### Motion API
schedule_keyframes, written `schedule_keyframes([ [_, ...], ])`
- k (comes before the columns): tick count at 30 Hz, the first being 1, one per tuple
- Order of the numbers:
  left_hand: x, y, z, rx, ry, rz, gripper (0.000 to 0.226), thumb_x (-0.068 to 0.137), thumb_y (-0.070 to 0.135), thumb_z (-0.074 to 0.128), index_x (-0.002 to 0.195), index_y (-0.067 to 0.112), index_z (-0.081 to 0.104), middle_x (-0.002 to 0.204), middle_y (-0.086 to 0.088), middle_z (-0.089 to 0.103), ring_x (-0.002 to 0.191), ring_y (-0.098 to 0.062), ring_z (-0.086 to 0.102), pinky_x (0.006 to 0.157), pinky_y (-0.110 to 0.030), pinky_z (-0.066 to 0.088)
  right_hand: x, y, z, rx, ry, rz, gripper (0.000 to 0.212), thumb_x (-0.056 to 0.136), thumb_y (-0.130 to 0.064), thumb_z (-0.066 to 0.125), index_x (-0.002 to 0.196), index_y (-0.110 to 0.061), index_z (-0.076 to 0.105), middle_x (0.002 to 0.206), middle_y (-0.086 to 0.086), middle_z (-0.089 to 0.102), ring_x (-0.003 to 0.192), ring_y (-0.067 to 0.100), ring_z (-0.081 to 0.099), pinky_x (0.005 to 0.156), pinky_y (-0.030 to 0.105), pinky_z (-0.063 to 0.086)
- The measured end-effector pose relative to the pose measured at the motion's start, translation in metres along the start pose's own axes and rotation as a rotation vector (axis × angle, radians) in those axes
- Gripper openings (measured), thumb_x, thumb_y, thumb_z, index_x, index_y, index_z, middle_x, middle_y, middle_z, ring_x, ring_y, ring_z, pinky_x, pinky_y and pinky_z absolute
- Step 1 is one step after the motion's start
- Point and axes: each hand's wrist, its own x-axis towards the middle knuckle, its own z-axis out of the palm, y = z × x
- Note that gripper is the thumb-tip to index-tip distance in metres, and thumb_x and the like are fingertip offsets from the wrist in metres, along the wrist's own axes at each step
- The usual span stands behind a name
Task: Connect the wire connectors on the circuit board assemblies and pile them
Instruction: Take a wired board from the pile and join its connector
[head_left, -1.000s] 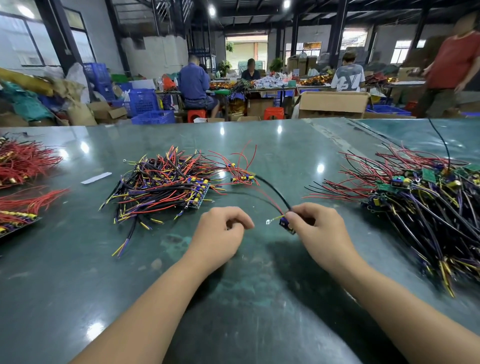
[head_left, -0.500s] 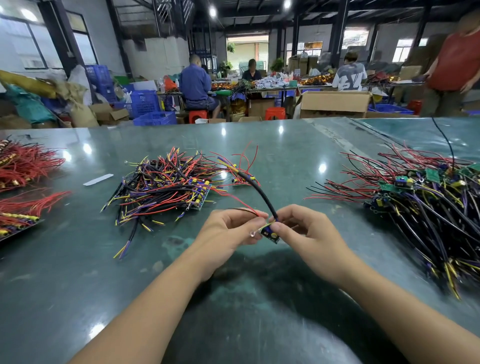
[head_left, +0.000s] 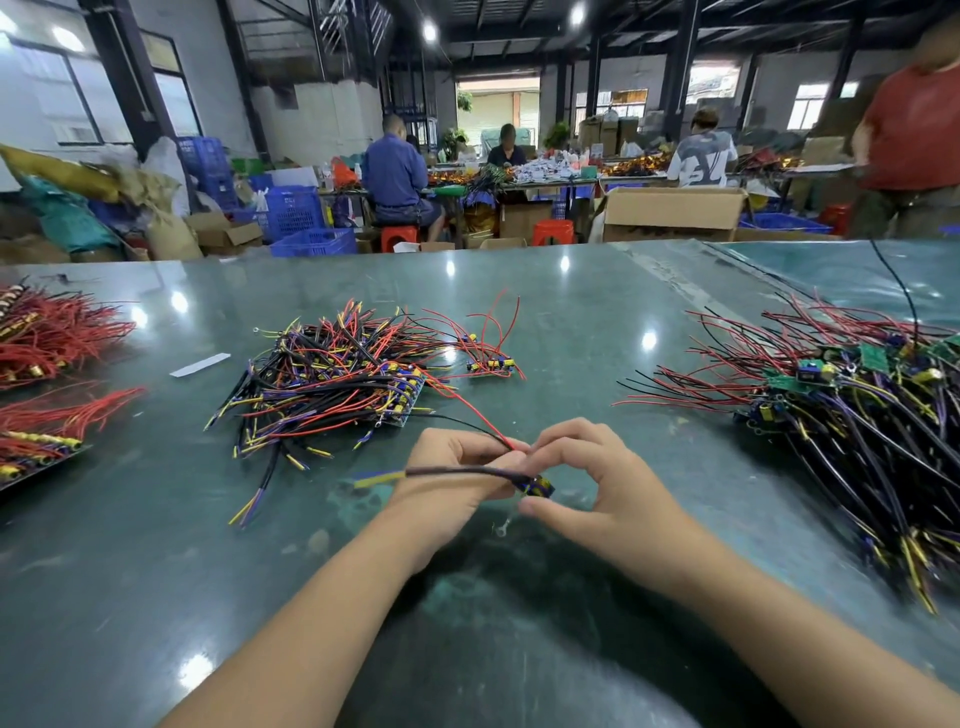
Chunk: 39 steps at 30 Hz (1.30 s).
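Above the green table (head_left: 519, 649), left hand (head_left: 447, 483) and right hand (head_left: 613, 488) together pinched a small wired circuit board (head_left: 537, 487).

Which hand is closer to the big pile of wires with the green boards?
Right. The right hand is on that pile's side, though apart from it; the left hand is farther, beyond the right hand.
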Motion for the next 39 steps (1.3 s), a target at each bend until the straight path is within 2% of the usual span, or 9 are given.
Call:
schedule_keyframes([
  [4,0.001,-0.001,-0.001,-0.049,0.076,0.021,0.018,0.086,-0.002,0.062,0.075,0.007,0.073,0.081,0.007,0.073,0.065,-0.005,0.063,0.063,-0.017,0.054,0.001,0.003,-0.002,-0.031,0.038,-0.033,0.019,0.071,-0.007,0.068,0.073,-0.022,0.057,0.093,-0.009,0.056,0.098,0.013,0.054,0.087,0.023,0.041],
  [7,0.003,0.001,-0.001,-0.117,0.114,0.026,0.016,0.088,-0.002,0.059,0.078,0.002,0.071,0.087,0.004,0.072,0.063,-0.004,0.063,0.062,-0.016,0.053,0.003,0.002,-0.001,0.04,0.149,-0.046,0.015,0.075,-0.011,0.065,0.069,-0.017,0.053,0.087,-0.001,0.057,0.085,0.012,0.055,0.078,0.019,0.04],
  [12,0.002,0.003,-0.003,-0.233,0.092,0.056,0.015,0.088,-0.001,0.058,0.081,0.001,0.071,0.085,0.001,0.071,0.069,-0.008,0.066,0.063,-0.018,0.054,0.006,0.002,-0.002,0.296,0.21,0.155,0.028,0.088,-0.015,0.064,0.066,-0.014,0.048,0.083,0.01,0.063,0.064,0.009,0.048,0.063,0.023,0.038],
  [17,-0.003,0.005,0.001,-0.243,0.023,0.072,0.014,0.087,0.001,0.058,0.082,0.0,0.071,0.086,0.0,0.073,0.069,-0.014,0.069,0.066,-0.02,0.055,0.003,-0.004,0.001,0.625,0.137,0.224,0.024,0.089,-0.006,0.061,0.073,-0.006,0.043,0.082,0.013,0.071,0.076,0.023,0.072,0.069,0.025,0.056],
  [23,-0.002,0.003,0.005,-0.102,0.108,0.025,0.017,0.09,0.009,0.06,0.079,0.008,0.073,0.071,-0.006,0.072,0.061,-0.009,0.065,0.062,-0.021,0.055,0.006,-0.001,0.0,0.519,0.187,0.222,0.025,0.082,0.002,0.067,0.074,-0.007,0.045,0.073,0.004,0.071,0.068,0.017,0.071,0.062,0.019,0.05],
  [28,0.001,0.005,-0.002,-0.088,0.222,-0.017,0.014,0.089,0.006,0.061,0.077,0.006,0.07,0.063,-0.003,0.069,0.054,-0.008,0.061,0.058,-0.019,0.054,0.008,0.004,-0.001,0.378,0.262,0.274,0.028,0.081,-0.003,0.07,0.071,-0.012,0.046,0.073,0.006,0.072,0.069,0.02,0.071,0.062,0.025,0.05],
  [31,0.002,0.007,-0.008,-0.119,0.212,-0.053,0.014,0.089,0.01,0.062,0.078,0.007,0.07,0.068,-0.004,0.07,0.057,-0.008,0.062,0.059,-0.018,0.053,0.007,0.003,-0.005,0.44,0.268,0.31,0.027,0.082,-0.004,0.069,0.073,-0.01,0.045,0.076,0.008,0.072,0.072,0.022,0.071,0.068,0.039,0.053],
  [35,-0.003,0.005,0.003,-0.081,0.048,-0.073,0.016,0.089,0.02,0.062,0.083,0.011,0.074,0.073,-0.002,0.07,0.063,-0.008,0.062,0.063,-0.019,0.054,0.006,-0.004,-0.003,0.573,0.196,0.283,0.023,0.082,0.0,0.067,0.075,-0.007,0.046,0.077,0.01,0.071,0.072,0.022,0.072,0.068,0.031,0.055],
  [39,0.0,0.005,0.005,-0.042,0.167,0.06,0.017,0.086,0.01,0.065,0.07,0.006,0.071,0.06,-0.001,0.066,0.052,-0.006,0.056,0.056,-0.017,0.05,0.006,-0.006,0.0,0.591,0.187,0.285,0.022,0.082,0.002,0.067,0.076,-0.005,0.047,0.077,0.011,0.069,0.071,0.025,0.072,0.071,0.033,0.057],
])
